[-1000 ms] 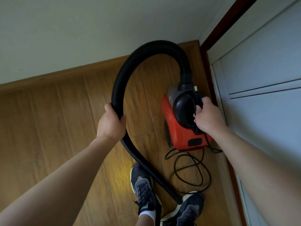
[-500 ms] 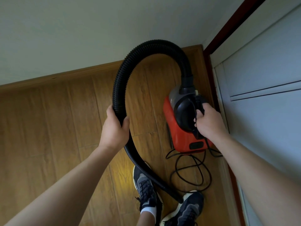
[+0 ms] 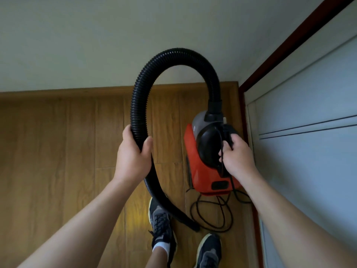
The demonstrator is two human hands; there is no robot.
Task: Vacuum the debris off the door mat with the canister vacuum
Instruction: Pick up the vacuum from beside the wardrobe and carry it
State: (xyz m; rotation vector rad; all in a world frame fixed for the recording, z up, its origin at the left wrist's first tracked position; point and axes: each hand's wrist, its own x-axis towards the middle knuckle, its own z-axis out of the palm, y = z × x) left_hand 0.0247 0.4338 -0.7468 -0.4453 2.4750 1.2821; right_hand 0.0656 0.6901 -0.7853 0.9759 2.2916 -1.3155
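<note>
Beside the door (image 3: 309, 161), you are hoisting the canister vacuum (image 3: 201, 171) higher for carrying, right hand (image 3: 238, 157) gripping its handle (image 3: 227, 132), left hand (image 3: 133, 159) gripping the hose (image 3: 173, 55).

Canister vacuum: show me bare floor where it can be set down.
Bare wood floor lies left of the hose, below the wall. Crowded near the white panel: canister vacuum, cord coil, hose end, shoes.

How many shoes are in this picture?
2. One shoe sits left of the hose end; the other shoe is at the bottom edge, below the coiled cord. None seem hidden.
</note>
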